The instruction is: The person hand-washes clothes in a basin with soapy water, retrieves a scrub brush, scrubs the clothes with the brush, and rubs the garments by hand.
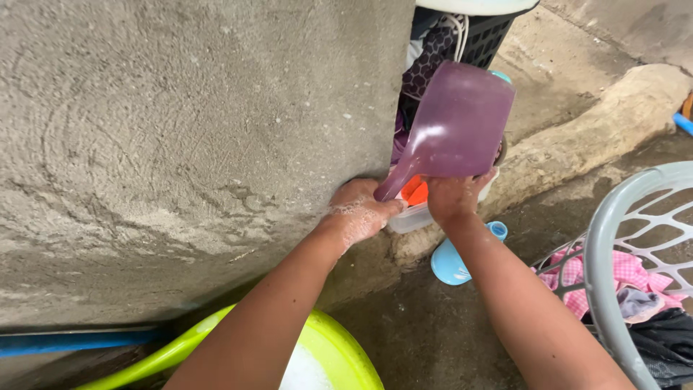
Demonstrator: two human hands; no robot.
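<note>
A rough grey cement wall (180, 130) fills the left of the view, its plaster swirled and pitted. Along its foot lies a blue pipe (72, 341). The floor (433, 332) is dark, damp concrete, and a raised, worn concrete kerb (592, 130) runs diagonally across the upper right, with a paler concrete slab (556, 65) beyond it. Daylight is soft and even, casting only faint shadows at the wall's base.
</note>
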